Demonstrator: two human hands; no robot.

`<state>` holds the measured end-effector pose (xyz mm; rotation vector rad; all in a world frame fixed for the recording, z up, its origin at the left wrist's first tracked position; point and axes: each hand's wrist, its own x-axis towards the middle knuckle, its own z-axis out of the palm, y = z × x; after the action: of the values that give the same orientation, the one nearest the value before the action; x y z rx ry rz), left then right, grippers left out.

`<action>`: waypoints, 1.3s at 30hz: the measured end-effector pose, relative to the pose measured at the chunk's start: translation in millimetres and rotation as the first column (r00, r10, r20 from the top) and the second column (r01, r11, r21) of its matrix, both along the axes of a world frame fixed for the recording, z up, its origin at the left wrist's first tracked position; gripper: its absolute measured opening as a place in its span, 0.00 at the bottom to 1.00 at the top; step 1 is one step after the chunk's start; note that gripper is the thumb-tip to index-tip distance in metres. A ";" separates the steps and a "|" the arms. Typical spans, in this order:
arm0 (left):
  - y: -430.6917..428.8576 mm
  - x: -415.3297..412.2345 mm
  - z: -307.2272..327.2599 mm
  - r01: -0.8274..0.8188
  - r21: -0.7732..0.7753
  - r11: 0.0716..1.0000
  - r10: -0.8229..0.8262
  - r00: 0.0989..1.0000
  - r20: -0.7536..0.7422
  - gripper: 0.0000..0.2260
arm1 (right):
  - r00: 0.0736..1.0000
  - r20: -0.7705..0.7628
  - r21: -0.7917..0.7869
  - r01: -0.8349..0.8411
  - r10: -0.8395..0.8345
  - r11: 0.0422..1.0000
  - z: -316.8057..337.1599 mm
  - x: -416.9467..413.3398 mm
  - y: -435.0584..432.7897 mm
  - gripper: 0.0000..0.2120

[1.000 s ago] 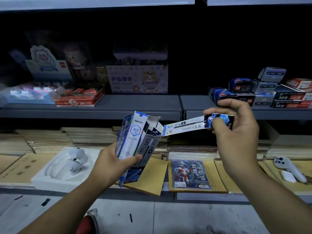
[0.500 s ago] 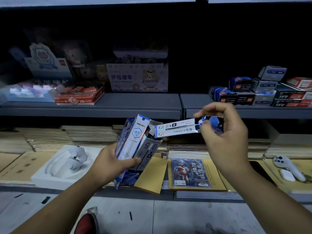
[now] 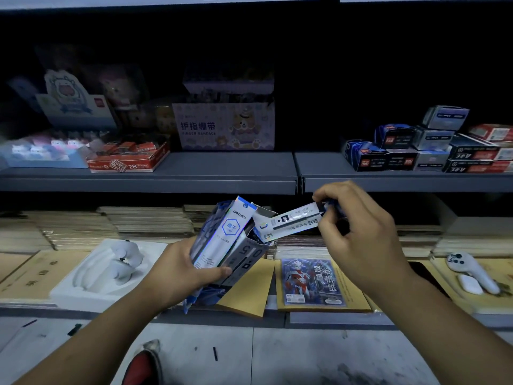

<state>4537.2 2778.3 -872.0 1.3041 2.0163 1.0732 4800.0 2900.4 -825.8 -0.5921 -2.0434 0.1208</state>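
Note:
My left hand [image 3: 177, 269] grips a tall blue-and-white pen carton [image 3: 224, 240] with its top flap open, tilted to the right in front of the lower shelf. A slim white-and-blue pen packet [image 3: 288, 220] is pinched at its right end by my right hand [image 3: 358, 232]. The packet's left end sits at the carton's open mouth, angled downward into it. More slim packets show beside the carton in my left hand.
A grey shelf [image 3: 222, 173] above holds a finger-bandage box [image 3: 224, 126], a red 2B pencil tray [image 3: 127, 159] and stacked dark pen boxes [image 3: 416, 151]. Below lie notebook stacks, a hero-picture pack [image 3: 308, 282], a white foam tray [image 3: 102, 270] and a white controller [image 3: 469, 270].
My right hand has moved left and down, bringing the packet from level in the air to tilted with its left end at the carton's mouth. My left hand keeps hold of the carton.

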 end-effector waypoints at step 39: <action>-1.1 22.3 10.3 0.048 0.050 0.998 -0.039 0.986 -0.162 0.15 | 0.998 -0.058 -0.689 -0.036 -0.006 0.724 -33.1 -51.3 -16.4 0.07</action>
<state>4559.5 2777.2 -861.6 1.4989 2.0774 1.0384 4748.8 2884.0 -858.9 -1.0135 -1.9099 0.9395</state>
